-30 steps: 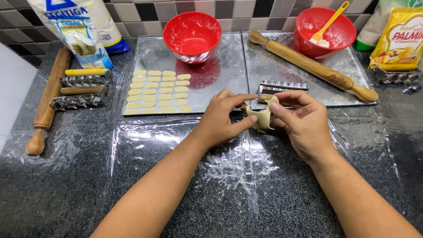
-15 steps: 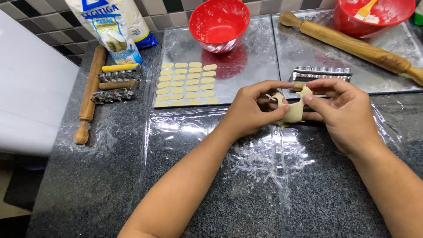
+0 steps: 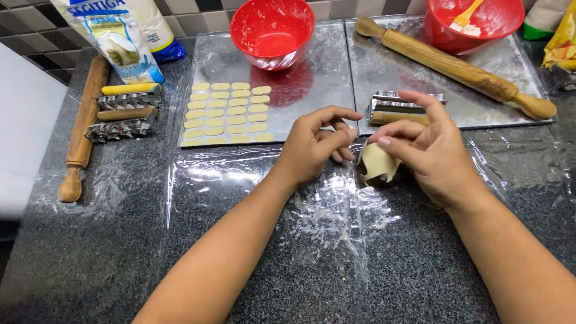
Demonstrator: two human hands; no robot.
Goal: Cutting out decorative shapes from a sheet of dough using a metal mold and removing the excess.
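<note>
Head view is showing me a pale lump of dough (image 3: 378, 162), sitting low between my two hands just above the plastic sheet (image 3: 252, 198) spread on the dark counter (image 3: 90, 264). My right hand (image 3: 429, 153) is gripping the dough, thumb and fingers pinching its top edge. My left hand (image 3: 312, 144) is curling loosely just beside the dough, fingers bent inward and closing on nothing that I can see; whether its fingertips are touching the dough I cannot tell.

Just behind my right hand, a metal cutter with a wooden handle (image 3: 399, 108) is lying on the right baking tray (image 3: 516, 66). A long wooden rolling pin (image 3: 456, 69) is lying slantwise across that tray, and a red bowl with a brush (image 3: 474, 21) is standing at its far edge.

On the left baking tray (image 3: 318, 78), rows of small oval dough pieces (image 3: 228, 114) are lying near its left side, with an empty red bowl (image 3: 273, 30) behind them.

Further left, two more toothed cutters (image 3: 123, 114) and a second rolling pin (image 3: 84, 129) are resting on the counter, near a flour bag (image 3: 117, 36).
</note>
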